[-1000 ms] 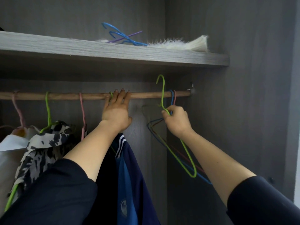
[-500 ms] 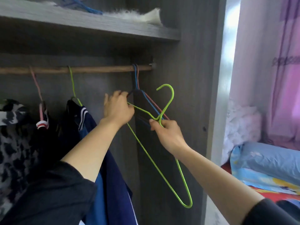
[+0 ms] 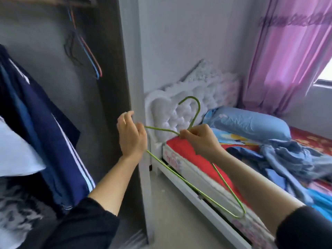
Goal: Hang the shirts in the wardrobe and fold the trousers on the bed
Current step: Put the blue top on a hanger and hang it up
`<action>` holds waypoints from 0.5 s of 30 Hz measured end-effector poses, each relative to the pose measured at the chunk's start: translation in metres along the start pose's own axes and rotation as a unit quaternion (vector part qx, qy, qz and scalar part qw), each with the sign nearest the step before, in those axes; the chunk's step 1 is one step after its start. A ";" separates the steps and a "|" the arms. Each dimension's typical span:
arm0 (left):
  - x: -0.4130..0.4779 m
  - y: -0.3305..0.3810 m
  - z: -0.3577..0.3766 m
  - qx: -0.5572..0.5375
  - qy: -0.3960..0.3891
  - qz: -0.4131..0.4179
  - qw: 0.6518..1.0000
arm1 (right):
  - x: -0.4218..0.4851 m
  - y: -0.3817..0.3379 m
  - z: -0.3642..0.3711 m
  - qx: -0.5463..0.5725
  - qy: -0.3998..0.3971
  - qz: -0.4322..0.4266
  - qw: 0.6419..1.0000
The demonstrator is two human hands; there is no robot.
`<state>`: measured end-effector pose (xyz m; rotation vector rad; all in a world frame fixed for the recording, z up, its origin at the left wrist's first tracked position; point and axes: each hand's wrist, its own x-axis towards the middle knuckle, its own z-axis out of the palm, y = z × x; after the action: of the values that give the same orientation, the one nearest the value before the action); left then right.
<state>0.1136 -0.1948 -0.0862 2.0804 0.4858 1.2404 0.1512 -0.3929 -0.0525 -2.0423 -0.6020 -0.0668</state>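
Green hanger: a thin wire hanger [image 3: 199, 106], bright green and bare of clothing. Its hook points up and its long lower bar slants down toward the lower right of the frame.
Where it is: at the centre of the frame, outside the wardrobe [image 3: 111, 69], in front of the white tufted headboard [image 3: 179, 108] and the edge of the bed [image 3: 197, 196].
Right hand: the right hand [image 3: 199, 139] pinches the wire at the neck, just below the hook, with its fingers curled round it.
Left hand: the left hand [image 3: 132, 139] shows its back with the fingers loosely bent. The hanger's left corner runs behind it — I cannot tell whether it grips the wire.
Change: a second ago the hook was up at the rail. Half a second ago the hanger was off the rail but in front of the wardrobe's interior. Now the view has swung right and the hanger stands before the bed.
Wardrobe: a navy shirt [image 3: 45, 114] with white stripes hangs at the left, with a white garment beside it. Blue and pink empty hangers [image 3: 93, 60] hang at the upper left.
Bed: a blue pillow [image 3: 251, 123] lies on it, with crumpled blue clothes [image 3: 287, 159] at the right.
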 end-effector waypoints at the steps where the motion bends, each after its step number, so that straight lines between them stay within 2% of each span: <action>1: -0.028 0.008 0.016 0.006 -0.029 -0.010 1.000 | -0.016 0.023 -0.017 -0.016 0.002 0.015 1.000; 6: -0.148 0.056 0.101 0.039 -0.215 -0.048 0.975 | -0.095 0.130 -0.094 -0.093 0.000 0.121 0.988; 10: -0.225 0.104 0.170 0.067 -0.388 -0.029 0.919 | -0.149 0.197 -0.158 -0.115 0.041 0.210 0.970; 15: -0.312 0.172 0.252 0.071 -0.527 0.033 0.846 | -0.206 0.265 -0.241 -0.070 0.122 0.320 0.937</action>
<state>0.1811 -0.5951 -0.2466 2.5225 -0.0236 -0.0535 0.1344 -0.7798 -0.1957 -2.2299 0.2427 0.0235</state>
